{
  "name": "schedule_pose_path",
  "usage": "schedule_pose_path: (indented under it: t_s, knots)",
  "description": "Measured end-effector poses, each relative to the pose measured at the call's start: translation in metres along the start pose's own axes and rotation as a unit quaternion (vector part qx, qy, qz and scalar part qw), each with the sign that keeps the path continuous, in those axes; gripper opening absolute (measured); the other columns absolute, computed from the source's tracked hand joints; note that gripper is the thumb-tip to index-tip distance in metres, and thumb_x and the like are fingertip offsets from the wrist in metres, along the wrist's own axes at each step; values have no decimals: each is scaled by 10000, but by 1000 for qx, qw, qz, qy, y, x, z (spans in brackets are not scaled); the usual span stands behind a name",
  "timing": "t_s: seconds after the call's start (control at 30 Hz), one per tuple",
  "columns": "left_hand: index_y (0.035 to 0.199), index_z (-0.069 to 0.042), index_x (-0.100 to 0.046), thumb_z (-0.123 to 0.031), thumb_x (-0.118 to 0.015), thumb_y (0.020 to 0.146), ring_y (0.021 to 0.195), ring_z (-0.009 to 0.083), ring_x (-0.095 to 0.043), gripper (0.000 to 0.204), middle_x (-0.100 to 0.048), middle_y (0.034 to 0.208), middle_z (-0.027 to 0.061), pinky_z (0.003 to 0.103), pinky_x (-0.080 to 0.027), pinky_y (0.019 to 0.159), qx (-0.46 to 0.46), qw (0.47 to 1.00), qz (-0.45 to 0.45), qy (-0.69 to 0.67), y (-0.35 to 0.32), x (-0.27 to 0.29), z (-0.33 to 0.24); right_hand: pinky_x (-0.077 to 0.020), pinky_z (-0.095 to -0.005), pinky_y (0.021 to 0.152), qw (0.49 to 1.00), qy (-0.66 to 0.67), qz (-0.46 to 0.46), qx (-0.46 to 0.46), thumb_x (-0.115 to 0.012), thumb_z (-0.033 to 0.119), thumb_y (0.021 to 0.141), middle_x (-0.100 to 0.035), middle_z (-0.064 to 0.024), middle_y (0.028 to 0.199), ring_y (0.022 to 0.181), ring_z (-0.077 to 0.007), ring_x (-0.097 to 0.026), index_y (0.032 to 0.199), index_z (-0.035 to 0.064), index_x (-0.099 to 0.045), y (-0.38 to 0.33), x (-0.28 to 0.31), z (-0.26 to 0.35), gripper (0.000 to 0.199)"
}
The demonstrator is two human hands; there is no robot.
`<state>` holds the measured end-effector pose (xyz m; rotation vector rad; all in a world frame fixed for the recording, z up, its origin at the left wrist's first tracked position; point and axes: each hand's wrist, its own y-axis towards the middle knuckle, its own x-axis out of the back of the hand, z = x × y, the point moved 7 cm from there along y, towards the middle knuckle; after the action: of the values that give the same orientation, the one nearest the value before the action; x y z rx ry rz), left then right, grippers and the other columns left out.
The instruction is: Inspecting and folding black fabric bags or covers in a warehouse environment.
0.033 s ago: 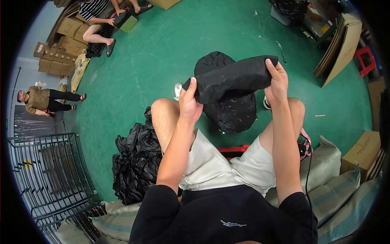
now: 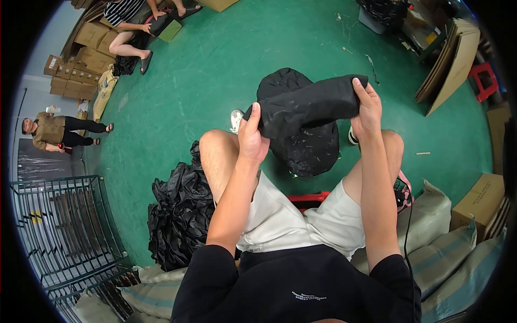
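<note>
In the head view, the black cloth piece is hanging in the air at 1 o'clock from the middle. The left hand [image 2: 252, 141] is holding the black cloth piece [image 2: 312, 102] at its 8 o'clock end. The right hand [image 2: 368, 110] is holding it at its 3 o'clock end. Both thumbs are pressing on the near side, and the fingers are clamping the cloth from behind, where they are mostly hiding.

Below it, at 6 o'clock from the cloth, a round black bundle [image 2: 309, 153] is showing. At 8 o'clock in the view, a crumpled black pile [image 2: 180, 215] is lying on the green floor [image 2: 226, 48]. A red seat [image 2: 309, 200] is peeking out at 4 o'clock. Flat cardboard sheets [image 2: 449, 67] are leaning at 2 o'clock. A person in a striped top [image 2: 126, 13] is sitting at 11 o'clock, and another person [image 2: 51, 132] is standing at 9 o'clock.
</note>
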<state>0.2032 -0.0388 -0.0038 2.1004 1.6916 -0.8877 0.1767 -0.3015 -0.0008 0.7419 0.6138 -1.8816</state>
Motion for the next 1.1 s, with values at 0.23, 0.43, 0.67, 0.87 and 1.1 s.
schedule_pose_path:
  t_s: [0.23,0.43,0.67,0.87,1.1]
  knots:
    - [1008,-55,-616,-340,-573,971,920,200,-651,291,-686,982,77,351,-516,796,79,990,-115,32,71,27,-14,-540,-399,850,993,31,-31,-107,-550,114,972,-669,-108,972,902,-230,-654,1015,23,-588,56,-14,-24,108]
    - [980,-118,-594,-300,-580,967,848,173,-632,183,-668,898,29,321,-485,708,40,991,-107,74,170,10,-83,-543,-405,838,988,87,-26,-123,-524,90,974,-670,-100,979,903,-254,-657,1022,20,-579,150,-88,-32,101]
    - [1074,-92,-551,-317,-596,965,804,158,-632,254,-650,952,21,324,-491,672,-162,984,-66,39,181,-28,-172,-534,-378,661,1000,22,-4,11,-620,99,931,-653,-46,899,768,-195,-647,961,58,-582,169,-162,10,63]
    - [971,-83,-600,-416,-591,960,636,107,-546,334,-602,827,-8,253,-377,510,-153,969,-178,73,179,53,-68,-369,-293,532,989,-140,-43,34,-698,270,903,-530,23,749,618,-98,-453,751,107,-561,193,-67,-80,262]
    - [796,30,-551,-369,-593,960,550,224,-516,433,-568,705,126,381,-426,509,95,877,-330,335,108,208,138,-406,-360,541,890,-329,-227,-221,-633,258,929,-553,-29,815,660,-175,-497,939,120,-611,131,145,-229,140]
